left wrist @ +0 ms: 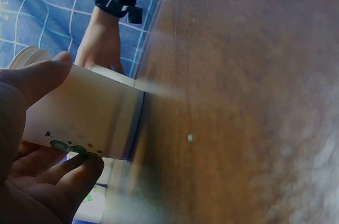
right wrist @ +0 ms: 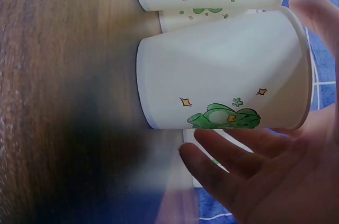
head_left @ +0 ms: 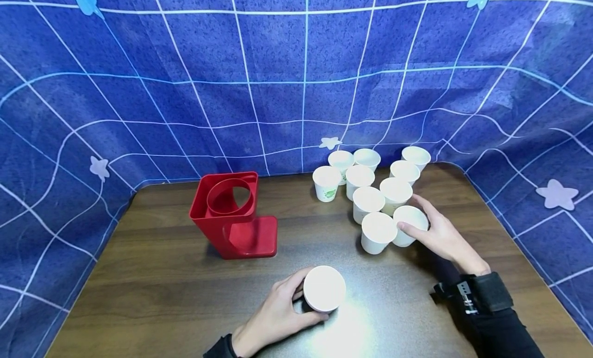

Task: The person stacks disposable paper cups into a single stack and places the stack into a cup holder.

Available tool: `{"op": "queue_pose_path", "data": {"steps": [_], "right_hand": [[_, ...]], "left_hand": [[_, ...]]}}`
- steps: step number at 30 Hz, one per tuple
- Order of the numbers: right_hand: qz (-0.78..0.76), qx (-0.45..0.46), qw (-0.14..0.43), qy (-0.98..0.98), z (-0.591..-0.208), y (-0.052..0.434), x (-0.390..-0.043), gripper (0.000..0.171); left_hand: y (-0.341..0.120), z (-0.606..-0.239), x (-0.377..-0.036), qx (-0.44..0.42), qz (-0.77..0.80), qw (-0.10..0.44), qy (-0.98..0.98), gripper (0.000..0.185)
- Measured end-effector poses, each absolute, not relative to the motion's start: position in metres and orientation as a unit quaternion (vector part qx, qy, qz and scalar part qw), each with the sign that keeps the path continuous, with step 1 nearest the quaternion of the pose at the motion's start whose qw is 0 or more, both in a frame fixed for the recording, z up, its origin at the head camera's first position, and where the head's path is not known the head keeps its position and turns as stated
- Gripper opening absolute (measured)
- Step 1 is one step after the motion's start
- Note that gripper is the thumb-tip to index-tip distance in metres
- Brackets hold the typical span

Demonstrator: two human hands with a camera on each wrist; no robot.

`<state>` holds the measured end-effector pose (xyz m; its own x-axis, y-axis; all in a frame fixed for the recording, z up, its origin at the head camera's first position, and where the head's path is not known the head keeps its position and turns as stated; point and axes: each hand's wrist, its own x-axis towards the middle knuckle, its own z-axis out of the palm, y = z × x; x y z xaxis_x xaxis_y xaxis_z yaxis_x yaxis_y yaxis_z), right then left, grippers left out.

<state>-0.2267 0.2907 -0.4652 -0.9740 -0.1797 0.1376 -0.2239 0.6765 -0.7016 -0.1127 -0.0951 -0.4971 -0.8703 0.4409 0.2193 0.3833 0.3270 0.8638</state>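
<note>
Near the front middle of the table my left hand (head_left: 280, 309) holds a white paper cup (head_left: 325, 288), thumb on one side and fingers on the other. The cup is upright, its base close to the tabletop; a green print shows low on its side in the left wrist view. My right hand (head_left: 442, 234) is spread around another white paper cup (head_left: 410, 225) at the front right of a cup group. In the right wrist view its thumb lies at the rim, and the fingers (right wrist: 217, 166) reach loosely along the side, tips apart from the cup, which bears a green cartoon animal.
Beside the right hand's cup stands another paper cup (head_left: 378, 232), with several more in rows behind it toward the back edge. A red plastic stand (head_left: 254, 237) with a ring-shaped top is at left. A blue gridded cloth (head_left: 278, 106) hangs behind the wooden table (head_left: 153, 291).
</note>
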Motion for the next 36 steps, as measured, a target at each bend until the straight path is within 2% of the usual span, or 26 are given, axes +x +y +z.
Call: {"op": "queue_pose_path", "data": {"steps": [8, 21, 28, 36], "right_hand": [[0.369, 0.108, -0.004, -0.923, -0.458, 0.291, -0.222, 0.077], [0.363, 0.120, 0.015, -0.924, -0.459, 0.291, -0.222, 0.066], [0.362, 0.125, 0.050, -0.922, -0.454, 0.295, -0.221, 0.055], [0.356, 0.121, 0.100, -0.921, -0.439, 0.303, -0.215, 0.057]], "left_hand": [[-0.095, -0.497, -0.113, 0.256, 0.521, 0.024, 0.814, 0.075], [-0.095, -0.494, -0.112, 0.251, 0.522, 0.030, 0.815, 0.075], [-0.094, -0.495, -0.113, 0.251, 0.526, 0.029, 0.812, 0.075], [-0.095, -0.496, -0.113, 0.260, 0.521, 0.020, 0.813, 0.075]]}}
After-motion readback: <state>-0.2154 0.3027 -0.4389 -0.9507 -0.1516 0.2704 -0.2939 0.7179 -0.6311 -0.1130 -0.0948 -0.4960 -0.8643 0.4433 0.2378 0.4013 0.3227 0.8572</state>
